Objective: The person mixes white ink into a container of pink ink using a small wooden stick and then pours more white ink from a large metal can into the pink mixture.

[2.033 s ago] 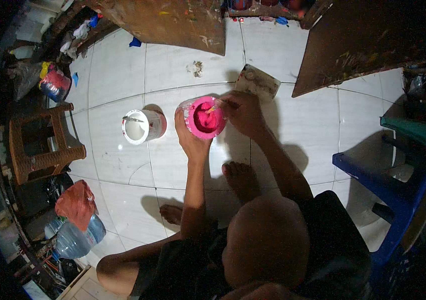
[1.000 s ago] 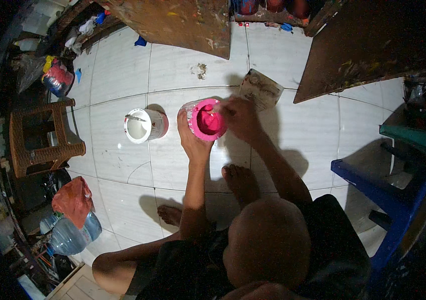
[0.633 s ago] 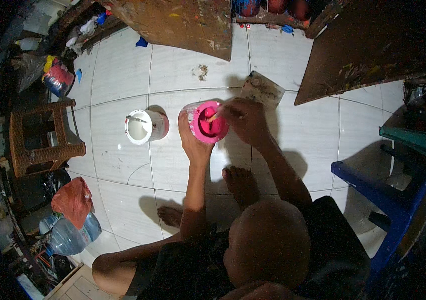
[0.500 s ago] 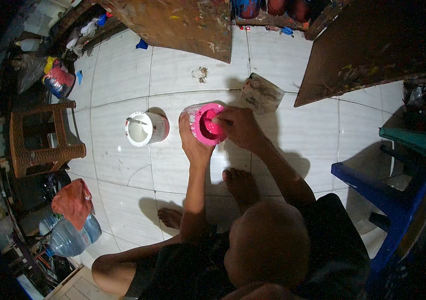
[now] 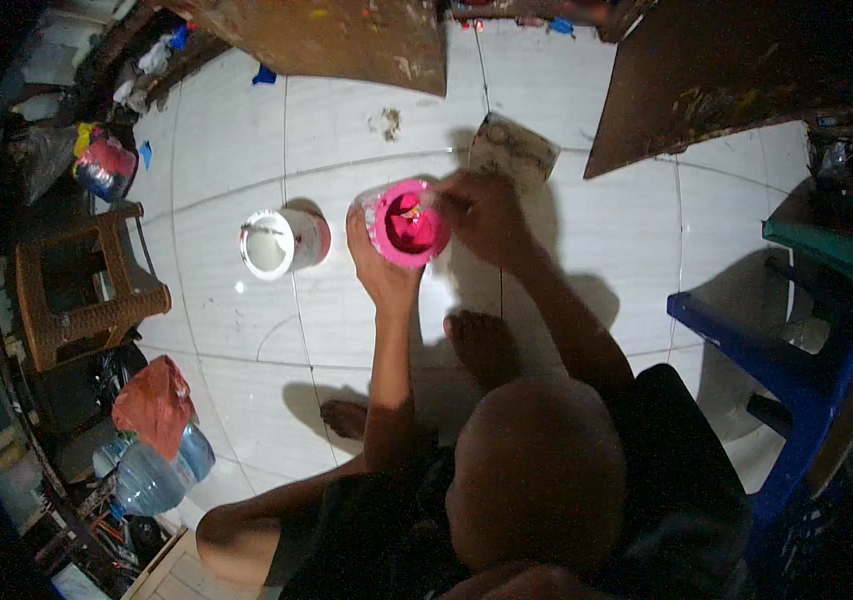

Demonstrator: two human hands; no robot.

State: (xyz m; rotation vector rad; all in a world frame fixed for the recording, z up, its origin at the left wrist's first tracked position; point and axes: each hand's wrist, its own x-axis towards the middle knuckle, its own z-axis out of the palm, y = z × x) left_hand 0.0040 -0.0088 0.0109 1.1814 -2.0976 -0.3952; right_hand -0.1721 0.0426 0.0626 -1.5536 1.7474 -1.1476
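Likely small paint workshop: colour-spattered brown boards point(image 5: 346, 40), pink-smeared tub point(image 5: 408, 261), white tub point(image 5: 308, 240).

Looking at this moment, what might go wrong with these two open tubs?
The pink contents may slop onto the white tiles, since the pink tub is uncovered with the right hand at its rim. Drips might also reach the nearer bare foot. The open white tub stands just left of the left hand, so a sideways swing could tip it.
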